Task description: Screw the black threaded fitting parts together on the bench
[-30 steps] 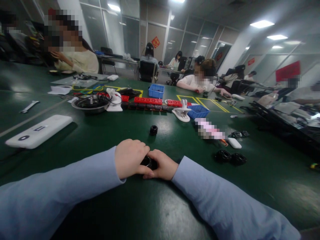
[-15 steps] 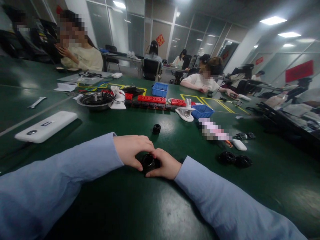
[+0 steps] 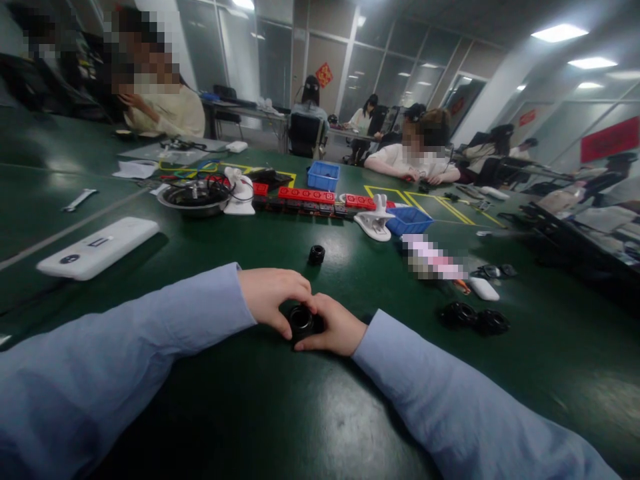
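A black ring-shaped part with a round hole on top rests on the green table between my hands. My left hand curves round its left and far side, thumb at the near left. From the right, my right hand wraps the same part, its thumb along the near edge. The fingertips of both hands meet at the far side and hide some of the part. A smaller black cylindrical part stands just beyond my hands. To the right lie two more black ring-shaped parts, side by side.
A white power bank and a wrench lie left. Further off are a metal bowl, red power strips, white clips and blue bins. A white case lies right. Other people sit around the table.
The camera view has shifted slightly, so everything sits a little further right. Both hands stay around the black part. Across the table, a person's outstretched hand has drawn in.
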Tool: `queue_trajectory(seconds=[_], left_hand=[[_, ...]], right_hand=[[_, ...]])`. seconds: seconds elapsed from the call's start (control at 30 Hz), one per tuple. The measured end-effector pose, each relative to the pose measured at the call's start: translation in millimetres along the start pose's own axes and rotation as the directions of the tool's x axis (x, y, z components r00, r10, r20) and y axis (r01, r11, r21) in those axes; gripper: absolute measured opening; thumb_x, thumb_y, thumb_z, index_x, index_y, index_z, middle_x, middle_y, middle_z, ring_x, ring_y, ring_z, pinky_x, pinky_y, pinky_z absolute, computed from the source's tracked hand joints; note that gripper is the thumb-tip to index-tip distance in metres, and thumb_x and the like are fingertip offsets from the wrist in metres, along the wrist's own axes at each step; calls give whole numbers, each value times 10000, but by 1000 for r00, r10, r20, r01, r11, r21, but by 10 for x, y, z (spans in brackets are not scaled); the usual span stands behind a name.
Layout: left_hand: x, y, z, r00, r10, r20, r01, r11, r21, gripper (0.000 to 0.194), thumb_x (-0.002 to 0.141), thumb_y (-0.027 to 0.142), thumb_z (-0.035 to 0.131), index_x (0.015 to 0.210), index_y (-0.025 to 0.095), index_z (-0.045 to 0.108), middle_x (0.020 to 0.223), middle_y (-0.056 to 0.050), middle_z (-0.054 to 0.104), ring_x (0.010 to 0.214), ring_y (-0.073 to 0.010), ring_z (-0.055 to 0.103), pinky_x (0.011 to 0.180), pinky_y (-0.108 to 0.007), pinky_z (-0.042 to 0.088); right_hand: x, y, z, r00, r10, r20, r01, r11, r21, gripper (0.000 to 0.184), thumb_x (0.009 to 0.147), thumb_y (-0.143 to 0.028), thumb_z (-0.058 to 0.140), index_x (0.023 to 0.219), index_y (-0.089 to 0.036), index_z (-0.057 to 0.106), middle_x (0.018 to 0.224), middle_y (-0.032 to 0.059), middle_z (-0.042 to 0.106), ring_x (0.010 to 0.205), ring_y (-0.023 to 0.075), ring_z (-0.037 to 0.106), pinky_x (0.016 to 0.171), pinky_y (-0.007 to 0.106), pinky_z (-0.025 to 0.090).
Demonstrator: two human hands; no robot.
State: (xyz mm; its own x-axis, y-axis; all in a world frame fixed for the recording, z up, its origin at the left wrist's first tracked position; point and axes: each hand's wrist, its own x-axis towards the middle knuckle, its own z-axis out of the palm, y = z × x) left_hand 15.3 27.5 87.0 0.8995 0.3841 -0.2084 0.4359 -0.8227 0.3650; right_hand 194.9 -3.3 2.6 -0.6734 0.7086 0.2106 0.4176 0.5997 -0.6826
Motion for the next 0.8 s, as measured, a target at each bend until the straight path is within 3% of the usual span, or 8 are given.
queue_trajectory(seconds=[0.37,0.53,0.8], left_hand=[[6,188,-71,981,-188,50,184,980,78,489,656,270,805,1106,183,633,992,-47,641,963,-209,601,800,-268,455],[-24,278,-37,962,-272,-2,270,954,129,465,672,356,782,1077,168,648,994,-63,650,952,-235,607,766,-293,457],[-35,413,15,933,-353,-73,360,900,247,428,690,477,741,968,159,673,927,-85,672,887,-250,633,725,-300,464]], right_hand=[[5,-31,-15,999,24,23,-23,999,-42,467,579,-327,832,963,-151,633,893,49,658,826,208,587,770,337,451],[4,-13,-7,998,55,39,-52,997,-57,531,571,-356,834,1014,-147,630,930,66,661,851,221,588,783,348,453],[9,-7,-9,1000,5,22,-4,1000,-23,544,579,-342,833,1042,-143,625,934,69,670,841,218,587,761,333,440]])
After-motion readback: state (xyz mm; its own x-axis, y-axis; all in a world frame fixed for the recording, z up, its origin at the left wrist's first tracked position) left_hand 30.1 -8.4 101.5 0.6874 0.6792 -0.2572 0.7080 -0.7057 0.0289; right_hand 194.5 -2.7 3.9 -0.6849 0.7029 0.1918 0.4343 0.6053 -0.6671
